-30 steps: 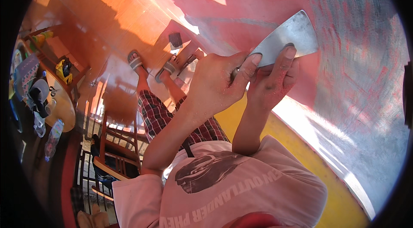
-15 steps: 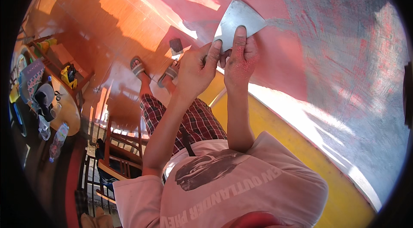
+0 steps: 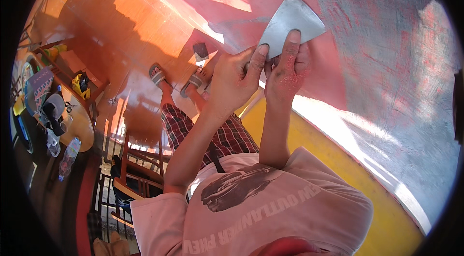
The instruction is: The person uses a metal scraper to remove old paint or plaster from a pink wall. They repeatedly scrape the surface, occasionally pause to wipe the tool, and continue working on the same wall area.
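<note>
A broad metal scraper (image 3: 291, 20) with a flared blade is held in both of my hands in front of a pink and grey wall (image 3: 382, 38). My left hand (image 3: 237, 76) is closed at the narrow end, its thumb on the blade's lower corner. Beside it, my right hand (image 3: 287, 70) grips the blade with the thumb flat on its face and fingers behind. Pink dust speckles the right hand. The handle is mostly hidden by my hands. Whether the blade's wide edge touches the wall, I cannot tell.
On the orange tiled floor (image 3: 106, 19) lies a small dark block (image 3: 200, 51) near my sandalled feet. At left, a wooden table (image 3: 82, 123) bears a cap, a plastic bottle (image 3: 70, 158) and other items. A wooden chair (image 3: 140, 169) stands behind it. A yellow strip (image 3: 333, 169) runs below the wall.
Both hands and the scraper have shifted to the right along the wall, the blade now closer to the grey area. My grip on it looks the same.
</note>
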The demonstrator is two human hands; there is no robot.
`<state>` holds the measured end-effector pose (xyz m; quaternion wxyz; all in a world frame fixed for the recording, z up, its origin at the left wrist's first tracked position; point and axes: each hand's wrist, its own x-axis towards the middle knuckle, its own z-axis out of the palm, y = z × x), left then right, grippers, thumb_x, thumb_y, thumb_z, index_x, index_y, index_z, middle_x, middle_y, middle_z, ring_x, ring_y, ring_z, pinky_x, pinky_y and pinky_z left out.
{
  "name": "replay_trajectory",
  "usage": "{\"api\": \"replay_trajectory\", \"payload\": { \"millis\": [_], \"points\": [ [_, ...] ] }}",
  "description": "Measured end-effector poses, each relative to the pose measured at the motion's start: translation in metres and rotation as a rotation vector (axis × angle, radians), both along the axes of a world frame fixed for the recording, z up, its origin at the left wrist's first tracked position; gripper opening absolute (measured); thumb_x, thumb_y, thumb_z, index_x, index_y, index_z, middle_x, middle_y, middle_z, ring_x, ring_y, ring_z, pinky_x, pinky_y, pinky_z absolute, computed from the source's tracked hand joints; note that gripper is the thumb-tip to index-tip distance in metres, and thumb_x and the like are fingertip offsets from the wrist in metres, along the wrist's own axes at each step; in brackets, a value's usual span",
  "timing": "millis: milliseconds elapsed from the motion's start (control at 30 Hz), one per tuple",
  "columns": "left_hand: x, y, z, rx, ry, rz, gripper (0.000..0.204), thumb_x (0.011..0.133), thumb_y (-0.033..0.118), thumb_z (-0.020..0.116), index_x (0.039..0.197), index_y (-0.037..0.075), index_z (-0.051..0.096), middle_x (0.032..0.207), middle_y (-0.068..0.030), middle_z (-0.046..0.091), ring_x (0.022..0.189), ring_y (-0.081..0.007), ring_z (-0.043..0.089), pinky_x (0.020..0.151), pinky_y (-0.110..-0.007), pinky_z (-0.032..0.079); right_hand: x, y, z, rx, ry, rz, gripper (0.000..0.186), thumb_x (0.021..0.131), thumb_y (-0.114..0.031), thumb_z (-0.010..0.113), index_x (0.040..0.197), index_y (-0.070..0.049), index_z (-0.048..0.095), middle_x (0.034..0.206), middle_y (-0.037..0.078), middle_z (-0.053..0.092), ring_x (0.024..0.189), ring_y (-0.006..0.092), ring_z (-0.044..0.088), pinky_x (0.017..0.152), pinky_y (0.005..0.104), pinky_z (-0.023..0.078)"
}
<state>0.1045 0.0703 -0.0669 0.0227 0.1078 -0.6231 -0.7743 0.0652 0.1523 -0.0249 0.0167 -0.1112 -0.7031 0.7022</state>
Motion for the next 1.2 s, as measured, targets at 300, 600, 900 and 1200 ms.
{"api": "replay_trajectory", "payload": {
  "millis": [300, 600, 900, 1200],
  "points": [
    [0.006, -0.003, 0.008, -0.001, -0.085, -0.024, 0.041, 0.108, 0.031, 0.051, 0.091, 0.000, 0.072, 0.054, -0.0075, 0.054, 0.047, -0.0093, 0.044, 0.047, -0.030, 0.036, 0.001, -0.005, 0.005, -0.021, -0.050, 0.074, 0.029, 0.108, -0.029, 0.052, 0.100, -0.002, 0.062, 0.075, -0.002, 0.059, 0.057, 0.0015, 0.047, 0.046, 0.0197, 0.035],
    [0.009, -0.004, 0.015, -0.054, -0.067, 0.012, 0.037, 0.107, 0.030, 0.054, 0.095, 0.000, 0.074, 0.050, -0.0087, 0.051, 0.042, -0.0118, 0.046, 0.045, -0.032, 0.036, 0.003, -0.006, 0.005, 0.033, 0.012, -0.018, 0.030, 0.107, -0.035, 0.054, 0.103, -0.006, 0.062, 0.074, -0.002, 0.062, 0.051, 0.0014, 0.048, 0.040, 0.0200, 0.031],
    [0.008, 0.002, 0.023, -0.014, -0.054, 0.082, 0.036, 0.106, 0.029, 0.055, 0.089, 0.001, 0.072, 0.052, -0.0121, 0.051, 0.042, -0.0188, 0.050, 0.045, -0.033, 0.039, 0.002, -0.003, 0.016, 0.145, -0.118, 0.063, 0.031, 0.108, -0.030, 0.051, 0.098, -0.003, 0.060, 0.071, -0.001, 0.060, 0.054, 0.0023, 0.049, 0.045, 0.0191, 0.035],
    [0.011, 0.009, 0.018, 0.070, -0.185, 0.075, 0.043, 0.109, 0.030, 0.049, 0.086, -0.001, 0.069, 0.049, -0.0063, 0.047, 0.045, -0.0112, 0.044, 0.048, -0.032, 0.037, 0.002, -0.004, 0.003, 0.324, -0.133, 0.043, 0.030, 0.108, -0.028, 0.054, 0.108, 0.000, 0.065, 0.081, -0.001, 0.063, 0.065, 0.0022, 0.052, 0.053, 0.0200, 0.040]
  ]
}}
